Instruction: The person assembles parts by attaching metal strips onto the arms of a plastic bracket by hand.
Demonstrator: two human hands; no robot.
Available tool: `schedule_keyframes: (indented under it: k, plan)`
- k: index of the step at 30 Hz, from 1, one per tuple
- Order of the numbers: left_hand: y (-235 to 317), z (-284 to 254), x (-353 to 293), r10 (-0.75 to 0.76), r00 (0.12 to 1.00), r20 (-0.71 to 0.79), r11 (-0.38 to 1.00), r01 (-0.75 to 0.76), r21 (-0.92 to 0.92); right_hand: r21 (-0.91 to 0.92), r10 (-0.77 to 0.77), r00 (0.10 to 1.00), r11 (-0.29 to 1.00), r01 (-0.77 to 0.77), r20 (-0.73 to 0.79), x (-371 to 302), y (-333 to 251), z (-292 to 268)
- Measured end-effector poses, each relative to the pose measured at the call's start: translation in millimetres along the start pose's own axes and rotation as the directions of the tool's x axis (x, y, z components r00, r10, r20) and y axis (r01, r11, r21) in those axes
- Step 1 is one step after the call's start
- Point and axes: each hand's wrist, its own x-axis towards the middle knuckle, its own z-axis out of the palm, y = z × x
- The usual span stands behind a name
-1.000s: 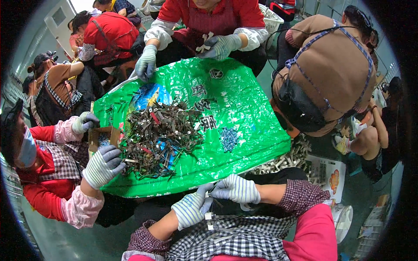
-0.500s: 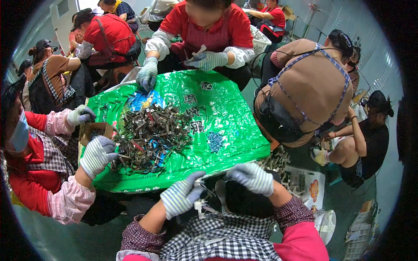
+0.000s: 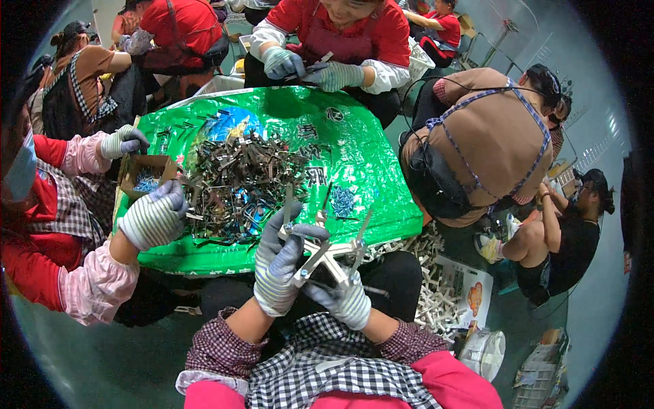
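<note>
Low worktop under a glossy green plastic sheet (image 3: 371,160), dark characters printed across it, surface wrinkled. Left of centre, a tangled heap of dark strips (image 3: 248,174); a few loose ones scattered toward the far left corner. Right of the heap, well apart from the box, a small pile of blue pieces (image 3: 342,202). Open cardboard box (image 3: 168,170) at left edge, small bluish parts inside.

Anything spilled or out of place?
Possibly: white pieces lie heaped below the right corner of the green plastic sheet, not in any visible bin; spilled or placed, I cannot tell. The held white frame shows no obvious damage.
</note>
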Motion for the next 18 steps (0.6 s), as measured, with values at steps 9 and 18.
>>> schedule_keyframes:
  k: [9, 18]
  plan:
    - [1.6, -16.6, 9.0, -0.017, 0.999, 0.033, 0.993, 0.013, 0.119, 0.034, 0.089, 0.995, 0.995, -0.091, 0.046, 62.1, 17.4, -48.0]
    - [11.8, -33.2, 8.8, -0.113, 0.983, 0.147, 0.799, 0.002, 0.602, -0.382, 0.359, 0.932, 0.855, -0.351, -0.053, 226.0, 132.7, -93.1]
